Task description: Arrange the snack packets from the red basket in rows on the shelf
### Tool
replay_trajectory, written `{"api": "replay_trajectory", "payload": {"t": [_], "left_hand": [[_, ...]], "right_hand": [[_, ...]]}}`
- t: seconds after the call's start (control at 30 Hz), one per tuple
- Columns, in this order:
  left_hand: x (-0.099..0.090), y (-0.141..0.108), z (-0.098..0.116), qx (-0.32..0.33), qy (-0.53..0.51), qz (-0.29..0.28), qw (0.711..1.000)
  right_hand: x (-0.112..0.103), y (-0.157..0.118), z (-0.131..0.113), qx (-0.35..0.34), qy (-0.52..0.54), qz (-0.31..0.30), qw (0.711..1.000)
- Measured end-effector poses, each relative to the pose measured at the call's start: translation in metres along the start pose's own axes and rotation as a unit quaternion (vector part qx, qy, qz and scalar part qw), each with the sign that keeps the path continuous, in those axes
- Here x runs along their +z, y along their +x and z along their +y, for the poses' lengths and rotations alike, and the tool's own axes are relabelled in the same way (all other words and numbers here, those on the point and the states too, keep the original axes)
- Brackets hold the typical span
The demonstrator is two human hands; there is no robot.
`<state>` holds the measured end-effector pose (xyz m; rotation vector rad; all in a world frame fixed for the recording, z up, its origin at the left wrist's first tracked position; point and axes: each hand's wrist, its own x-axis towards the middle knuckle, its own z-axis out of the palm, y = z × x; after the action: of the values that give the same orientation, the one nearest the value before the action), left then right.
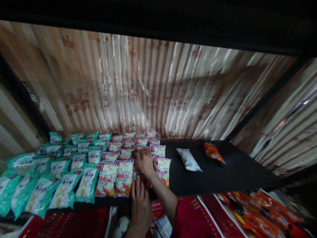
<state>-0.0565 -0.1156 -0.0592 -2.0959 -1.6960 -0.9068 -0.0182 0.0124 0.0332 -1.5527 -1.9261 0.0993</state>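
Note:
On a black shelf, rows of white-and-red snack bags with striped edges stand beside rows of teal-and-white snack bags. My right hand reaches into the white-and-red rows, fingers bent over a snack bag that it largely covers. Just below, at the shelf's front edge, my left hand has its fingers stretched forward against the lower part of that bag. Its fingertips are partly hidden behind the right wrist. Another white-and-red bag stands right of the right hand.
A whitish bag and an orange bag lie on the black shelf to the right. Below are red crates and several orange packets. Wrinkled striped sheeting backs the shelf; a dark beam crosses above.

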Motion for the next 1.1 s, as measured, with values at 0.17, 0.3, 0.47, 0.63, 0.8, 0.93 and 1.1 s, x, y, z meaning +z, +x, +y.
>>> {"api": "replay_trajectory", "payload": {"t": [0.17,0.3,0.47,0.63,0.8,0.93,1.1], "left_hand": [[-0.005,0.003,0.001,-0.005,0.008,-0.026,1.000],[-0.007,0.004,0.003,-0.021,0.006,-0.043,0.999],[-0.007,0.003,0.003,-0.019,0.001,-0.054,0.998],[-0.010,0.004,0.003,-0.022,-0.006,-0.049,0.999],[-0.013,0.006,0.002,-0.024,-0.009,-0.051,0.998],[-0.013,0.006,0.002,-0.029,-0.012,-0.055,0.998],[-0.014,0.007,0.002,-0.026,-0.003,-0.048,0.999]], "right_hand": [[-0.009,0.010,-0.007,-0.023,-0.036,-0.035,0.998],[-0.022,0.040,0.000,-0.026,-0.073,-0.076,0.994],[-0.037,0.080,0.012,0.017,-0.169,-0.162,0.972],[-0.034,0.094,0.021,0.029,-0.184,-0.179,0.966],[-0.019,0.096,0.028,0.036,-0.182,-0.189,0.964],[-0.013,0.096,0.030,0.033,-0.171,-0.180,0.968],[-0.023,0.094,0.029,0.021,-0.140,-0.157,0.977]]}}
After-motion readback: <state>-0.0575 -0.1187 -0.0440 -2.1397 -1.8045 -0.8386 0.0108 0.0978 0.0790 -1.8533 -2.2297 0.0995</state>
